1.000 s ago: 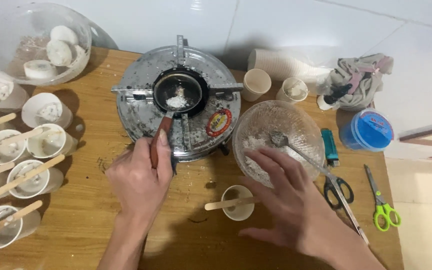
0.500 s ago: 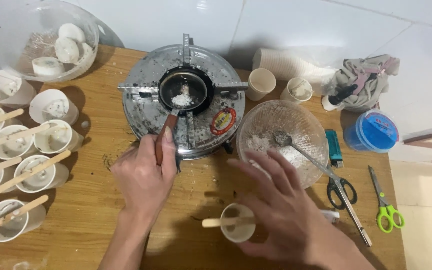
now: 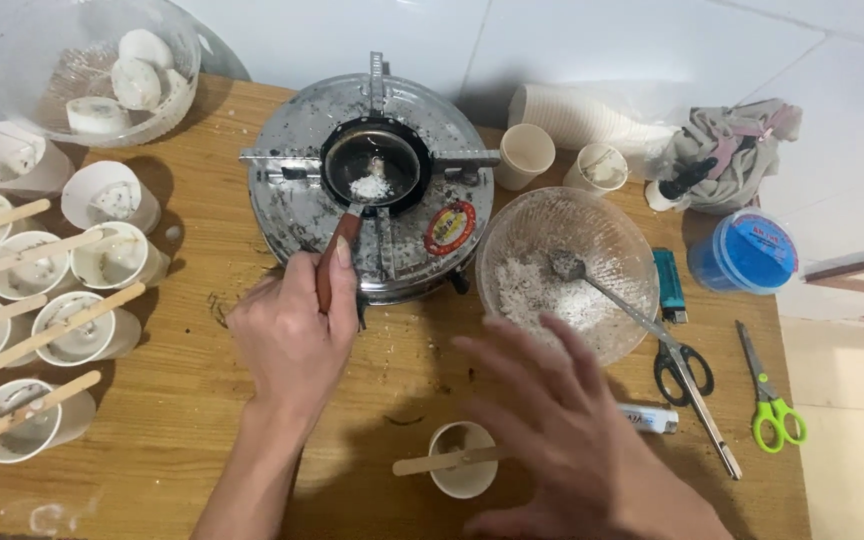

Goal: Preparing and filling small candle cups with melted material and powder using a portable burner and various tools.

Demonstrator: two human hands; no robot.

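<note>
Left hand [image 3: 287,335] grips small pan [image 3: 372,172] handle on stove [image 3: 297,205]

green scissors [image 3: 770,405], blue tub [image 3: 744,252], lighter [image 3: 668,284]

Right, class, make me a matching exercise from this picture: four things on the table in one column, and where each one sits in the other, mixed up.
Things:
1. small pan
2. metal spoon
3. green scissors
4. wooden stick

Places:
A. across the paper cup at the near edge
B. on the round stove, handle in the left hand
C. flat on the table, far right
D. bowl end in the glass bowl of white flakes

Pairs: 1-B, 2-D, 3-C, 4-A
</note>
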